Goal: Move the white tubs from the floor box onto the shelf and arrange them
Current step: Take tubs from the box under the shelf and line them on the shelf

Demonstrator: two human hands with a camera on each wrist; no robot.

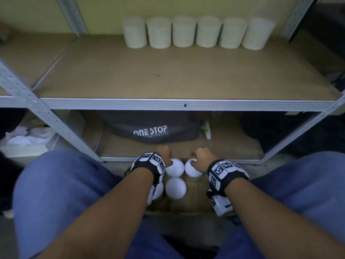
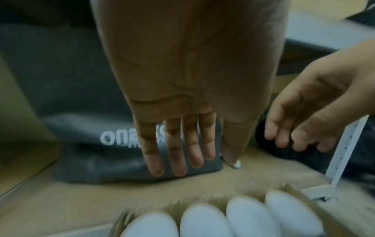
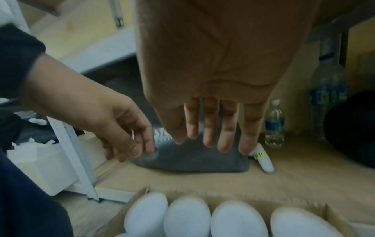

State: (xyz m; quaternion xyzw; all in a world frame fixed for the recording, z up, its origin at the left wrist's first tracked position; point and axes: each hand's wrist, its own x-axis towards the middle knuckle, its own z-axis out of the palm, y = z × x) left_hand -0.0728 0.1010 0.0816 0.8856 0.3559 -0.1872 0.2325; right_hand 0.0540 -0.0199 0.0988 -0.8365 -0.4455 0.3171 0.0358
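White plastic tubs (image 3: pixel 186 216) sit lidded in the floor box (image 3: pixel 332 213) just beneath my left hand (image 2: pixel 182 89) and right hand (image 3: pixel 213 77). Both grips are open, empty. Probably light, smooth (blurred); I'd clasp the sides under the lid.

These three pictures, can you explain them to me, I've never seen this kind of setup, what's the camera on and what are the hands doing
A person wears three cameras: one on the head, one on each wrist. The head view looks down at both arms over a cardboard floor box of white tubs. Six more tubs already stand in a row at the back of the shelf. The wrist views look along each hand. The left hand and right hand have straight fingers above the box; neither has a grip on anything yet. Behind them lies a dark bag printed ONE STOP.
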